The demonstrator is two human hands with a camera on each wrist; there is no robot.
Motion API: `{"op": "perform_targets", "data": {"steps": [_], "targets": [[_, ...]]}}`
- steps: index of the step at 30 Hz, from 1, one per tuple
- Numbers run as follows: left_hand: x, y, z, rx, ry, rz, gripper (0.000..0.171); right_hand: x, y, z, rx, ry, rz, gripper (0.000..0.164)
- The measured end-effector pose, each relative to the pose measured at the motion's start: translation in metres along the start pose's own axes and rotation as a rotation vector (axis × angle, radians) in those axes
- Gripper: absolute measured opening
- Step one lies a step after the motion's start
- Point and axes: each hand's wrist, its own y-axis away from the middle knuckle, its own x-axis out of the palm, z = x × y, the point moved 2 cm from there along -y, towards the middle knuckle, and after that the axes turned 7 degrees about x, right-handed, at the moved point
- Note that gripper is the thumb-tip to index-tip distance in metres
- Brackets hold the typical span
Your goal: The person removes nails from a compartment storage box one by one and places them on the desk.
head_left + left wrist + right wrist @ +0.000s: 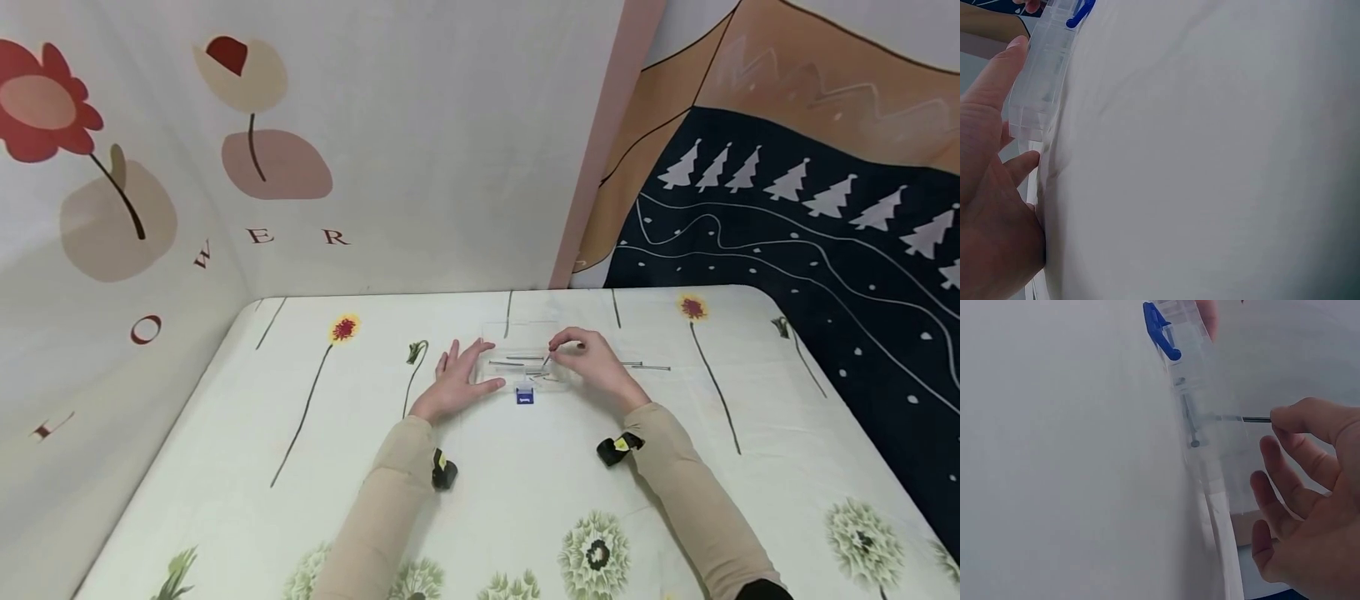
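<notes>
A clear plastic box [1041, 69] with a blue latch [525, 395] lies on the table, its clear lid [517, 327] seemingly raised at the back. Several thin metal nails [525, 358] lie in it. My left hand [457, 382] rests at the box's left side, thumb and fingers spread along it. Between thumb and index finger, my right hand [592, 364] pinches a nail [1257, 419] over the box's right part. The nail's lower end shows through the clear wall in the right wrist view. That hand's other fingers are loosely bent.
More nails [645, 366] lie on the tablecloth [525, 475] just right of the box, partly behind my right hand. A pale curtain [450, 150] hangs behind the table, and a dark patterned cloth [787, 225] hangs at the right.
</notes>
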Motion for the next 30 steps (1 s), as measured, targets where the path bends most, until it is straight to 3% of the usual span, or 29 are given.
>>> {"op": "perform_targets", "data": {"steps": [7, 14, 23, 30], "targets": [[0.0, 0.0, 0.001, -0.008, -0.008, 0.003, 0.07, -0.005, 0.001, 0.002, 0.0, -0.041, -0.005, 0.012], [-0.003, -0.001, 0.0, -0.013, -0.008, 0.011, 0.07, -0.014, 0.017, 0.036, -0.028, -0.031, -0.001, 0.014], [-0.001, -0.001, 0.002, -0.006, -0.008, 0.012, 0.07, -0.021, 0.019, 0.033, -0.039, -0.137, 0.019, 0.016], [0.001, 0.0, 0.002, 0.02, -0.006, -0.007, 0.069, -0.027, 0.018, 0.033, -0.053, -0.154, -0.012, 0.017]]}}
